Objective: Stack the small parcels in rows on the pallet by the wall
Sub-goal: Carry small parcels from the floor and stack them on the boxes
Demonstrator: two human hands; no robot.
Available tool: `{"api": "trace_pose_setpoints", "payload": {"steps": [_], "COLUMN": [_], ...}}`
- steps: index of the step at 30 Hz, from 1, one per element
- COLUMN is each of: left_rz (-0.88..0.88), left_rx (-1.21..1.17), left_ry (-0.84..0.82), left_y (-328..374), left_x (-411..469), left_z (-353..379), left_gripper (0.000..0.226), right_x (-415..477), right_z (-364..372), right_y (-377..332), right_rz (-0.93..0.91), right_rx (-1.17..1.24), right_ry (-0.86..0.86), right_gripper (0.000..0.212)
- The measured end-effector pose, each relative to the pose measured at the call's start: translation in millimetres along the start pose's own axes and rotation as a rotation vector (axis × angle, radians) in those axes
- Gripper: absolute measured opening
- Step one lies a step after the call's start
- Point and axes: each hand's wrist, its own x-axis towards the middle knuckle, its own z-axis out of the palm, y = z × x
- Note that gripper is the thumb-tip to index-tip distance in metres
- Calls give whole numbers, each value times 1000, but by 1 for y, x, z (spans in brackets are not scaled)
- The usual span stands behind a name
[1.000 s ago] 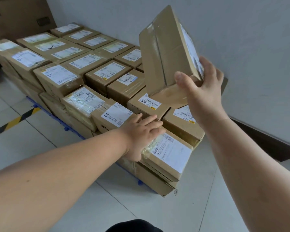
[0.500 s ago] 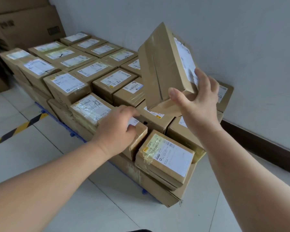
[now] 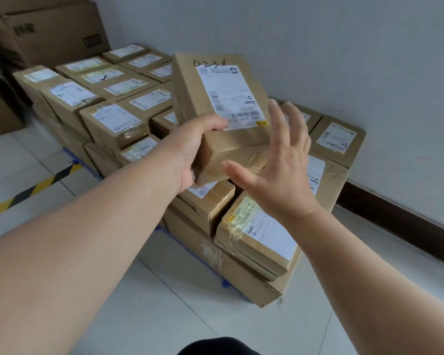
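Observation:
A brown cardboard parcel (image 3: 203, 98) with a white shipping label and black handwriting is held tilted above the stacked rows. My left hand (image 3: 192, 147) grips its near left corner, thumb on the label side. My right hand (image 3: 280, 170) is spread with straight fingers at the parcel's right edge; I cannot tell if it touches. Below lie rows of labelled parcels (image 3: 113, 119) stacked along the wall on a blue pallet (image 3: 226, 281), of which only slivers show.
Large cardboard boxes (image 3: 49, 34) stand at the far left. A yellow-black floor stripe (image 3: 31, 190) runs left of the stack. A dark skirting board (image 3: 395, 221) lines the grey wall on the right. White floor tiles lie in front.
The parcel passed from my right hand to my left and turned label side toward me. My left hand left the stack top; my right hand let go and spread its fingers.

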Motion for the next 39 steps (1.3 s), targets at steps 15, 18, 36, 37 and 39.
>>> {"api": "trace_pose_setpoints", "payload": {"steps": [15, 18, 36, 37, 39], "left_rz": [-2, 8, -59, -46, -12], "left_rx": [-138, -108, 29, 36, 61], "left_ry": [183, 153, -216, -224, -227], "left_y": [-14, -17, 12, 15, 16], "left_x": [2, 3, 36, 40, 52], "left_z": [-91, -85, 23, 33, 54], "left_gripper": [18, 25, 24, 26, 40], "right_x": [-94, -98, 35, 37, 40], "right_z": [21, 21, -49, -52, -61], "right_y": [61, 60, 41, 48, 65], "right_rz": [224, 244, 831, 848, 907], "right_rx": [-654, -678, 1061, 1028, 982], "right_ry": [-606, -579, -323, -283, -191], "right_gripper": [90, 90, 32, 28, 28]}}
